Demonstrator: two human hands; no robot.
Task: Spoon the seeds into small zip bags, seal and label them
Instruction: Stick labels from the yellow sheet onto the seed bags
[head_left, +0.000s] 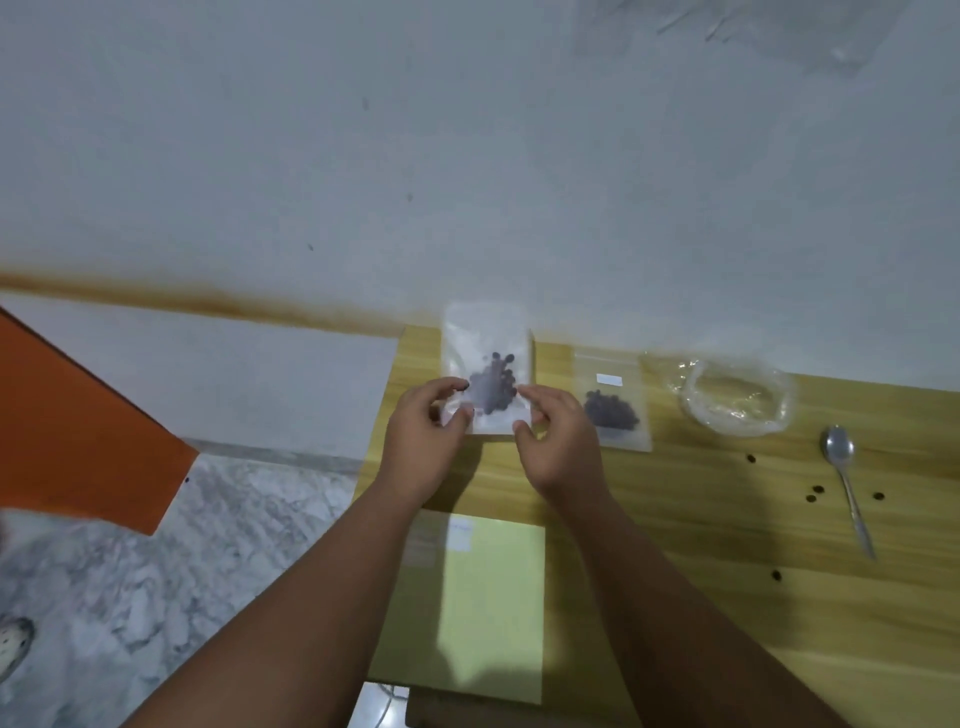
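A small clear zip bag (488, 343) holding dark seeds is held up above the wooden table (727, 597). My left hand (426, 436) pinches its lower left edge and my right hand (558, 441) pinches its lower right edge. A second zip bag (613, 400) with dark seeds and a white label lies flat just to the right. Further right lies a metal spoon (844, 478), with a few loose seeds (813, 493) scattered around it.
A crumpled clear plastic bag (732, 397) sits behind the spoon. A pale yellow sheet (488, 608) with a few labels at its top lies near the table's front edge. Left of the table are a marble floor (156, 597) and an orange panel (78, 431).
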